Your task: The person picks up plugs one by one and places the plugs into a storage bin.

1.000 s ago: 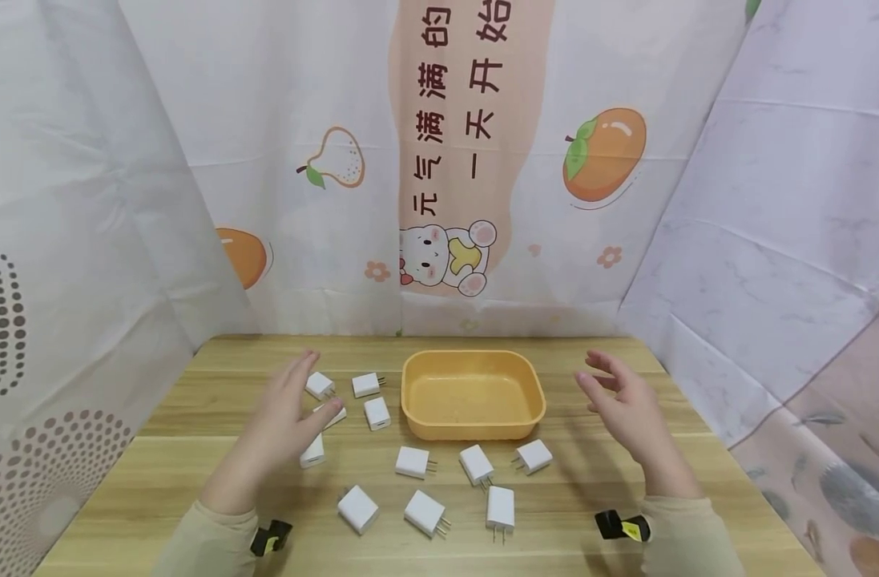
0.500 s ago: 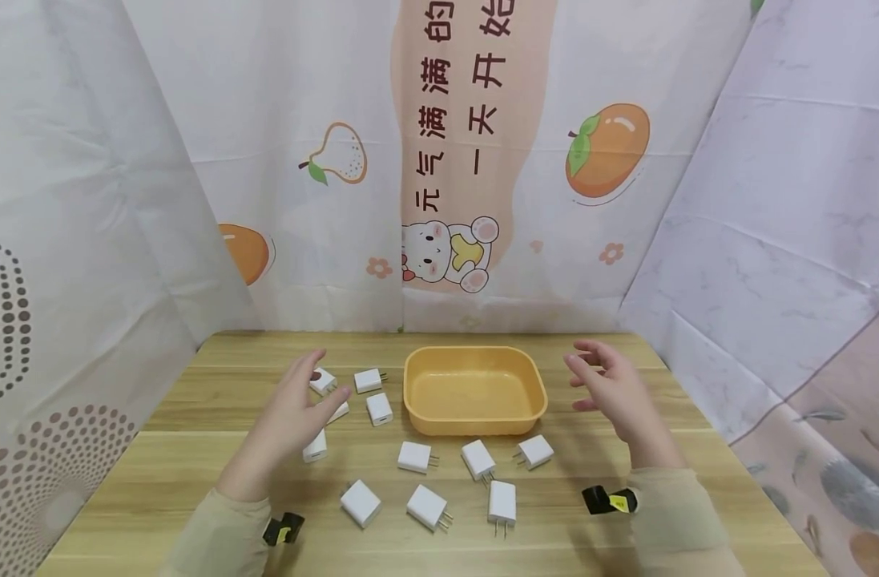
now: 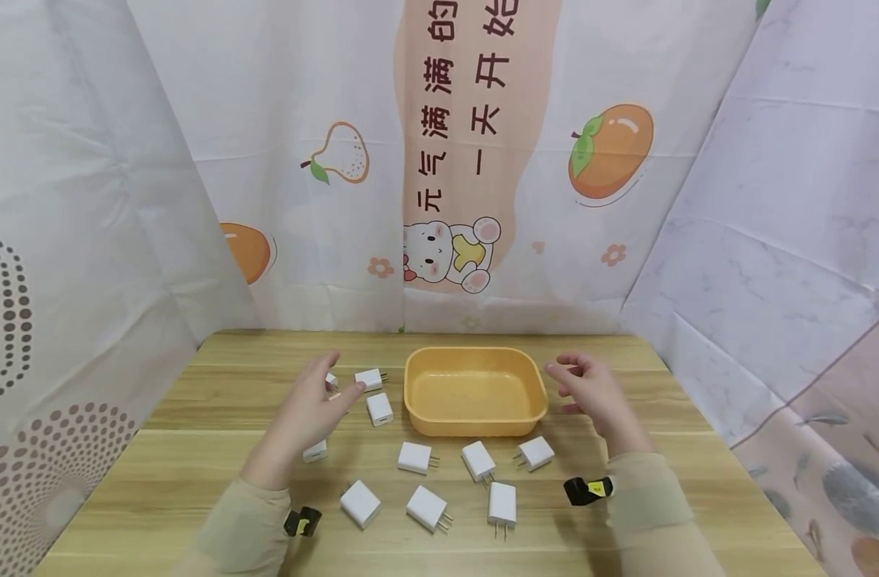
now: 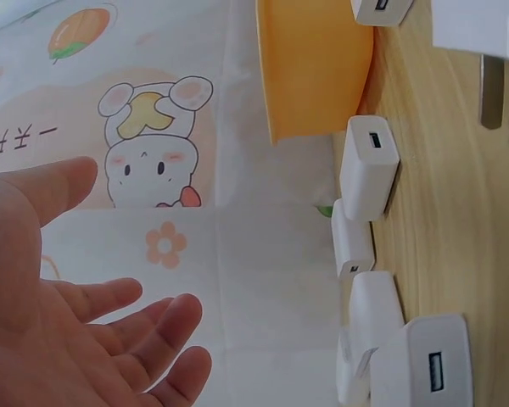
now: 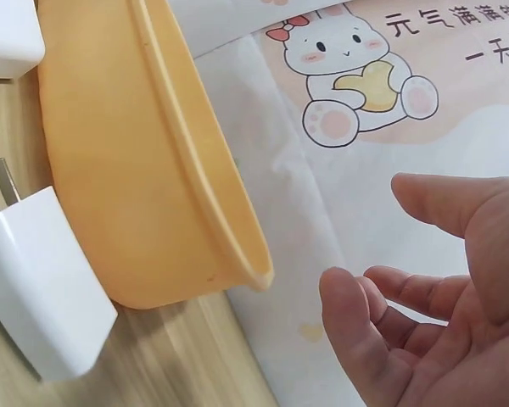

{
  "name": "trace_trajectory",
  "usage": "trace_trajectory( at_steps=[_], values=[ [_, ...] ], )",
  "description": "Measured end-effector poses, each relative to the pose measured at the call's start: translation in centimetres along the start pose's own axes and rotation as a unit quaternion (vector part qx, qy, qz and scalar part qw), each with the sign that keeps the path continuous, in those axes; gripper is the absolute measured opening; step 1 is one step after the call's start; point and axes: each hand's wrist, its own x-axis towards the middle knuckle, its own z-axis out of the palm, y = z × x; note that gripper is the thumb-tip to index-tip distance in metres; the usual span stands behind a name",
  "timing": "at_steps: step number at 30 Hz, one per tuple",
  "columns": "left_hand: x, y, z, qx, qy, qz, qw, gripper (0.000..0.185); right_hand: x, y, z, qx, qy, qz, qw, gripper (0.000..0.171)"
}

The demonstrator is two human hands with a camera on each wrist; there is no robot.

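Head view showed a wooden tabletop ringed by printed cloth, with an orange tray set at its middle. The left hand hovered with fingers spread and relaxed, holding nothing, above a cluster of white chargers just left of the tray. Some of that cluster was hidden under the hand. The right hand floated just right of the tray, fingers loosely curved and empty, near the tray's right rim. More white chargers lay in front of the tray, among them one near the front wall and one closer to the person, prongs toward the near edge. Left wrist view showed the open palm above the chargers. Right wrist view showed the empty hand beside the tray's wall.
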Motion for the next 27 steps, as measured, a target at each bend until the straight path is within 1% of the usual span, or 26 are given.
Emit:
trace_trajectory(
  at_steps=[4,9,11,16,19,21,27],
  values=[
    [0.1,0.0,0.6,-0.001,-0.006,-0.010,0.9999,0.078,0.2,0.6,0.7,0.013,-0.009,0.008,1.000,0.062],
    [0.1,-0.1,1.3,-0.001,-0.018,-0.014,0.9997,0.078,0.2,1.4,1.5,0.026,-0.024,0.018,0.999,0.062],
    [0.1,0.0,1.5,-0.005,-0.025,-0.014,0.9996,0.078,0.3,1.8,1.7,0.024,-0.021,0.020,0.999,0.061],
    [0.2,0.3,2.0,-0.014,-0.037,-0.027,0.9989,0.078,0.5,2.4,2.2,0.011,-0.010,0.015,1.000,0.054],
    [0.2,0.4,2.3,-0.021,-0.044,-0.029,0.9984,0.078,0.6,2.7,2.4,0.014,-0.004,0.015,1.000,0.050],
    [0.3,0.6,2.5,-0.024,-0.047,-0.028,0.9982,0.078,0.6,2.9,2.6,0.018,-0.002,0.017,1.000,0.048],
    [0.4,0.6,2.9,-0.011,-0.050,-0.018,0.9986,0.081,0.8,3.3,3.0,0.016,-0.001,0.021,1.000,0.043]
  ],
)
